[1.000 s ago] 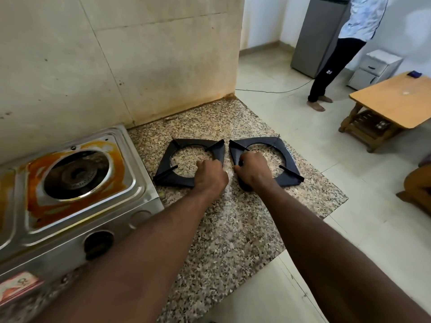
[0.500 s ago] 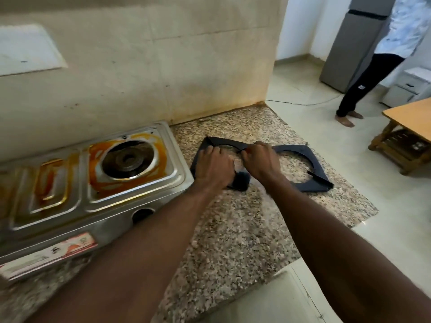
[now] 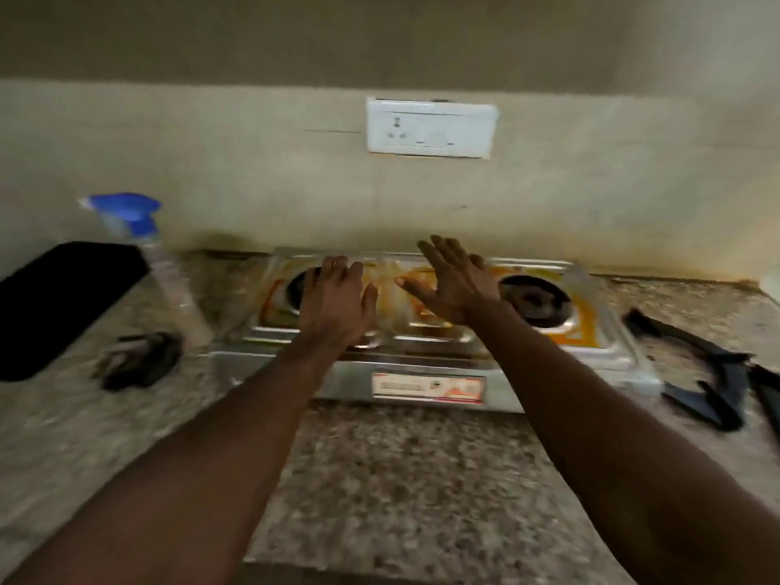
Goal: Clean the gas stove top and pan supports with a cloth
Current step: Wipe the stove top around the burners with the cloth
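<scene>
A steel two-burner gas stove [image 3: 426, 356] stands against the wall, its top smeared with orange grease. Its right burner [image 3: 535, 298] is bare; the left burner is partly behind my left hand [image 3: 335, 304]. My right hand [image 3: 453, 280] hovers over the stove's middle. Both hands are empty with fingers spread. The two black pan supports [image 3: 717, 377] lie on the counter right of the stove. A dark crumpled cloth [image 3: 139, 361] lies on the counter left of the stove. The view is blurred.
A spray bottle with a blue trigger [image 3: 147, 255] stands at the stove's left end. A black mat or tray [image 3: 59, 301] lies far left. A white wall socket [image 3: 430, 127] sits above the stove. The speckled granite counter [image 3: 401, 479] runs along the front.
Both hands have let go of the pan supports and moved left over the stove, fingers now spread. The view has swung left, bringing the whole stove, bottle and cloth into sight.
</scene>
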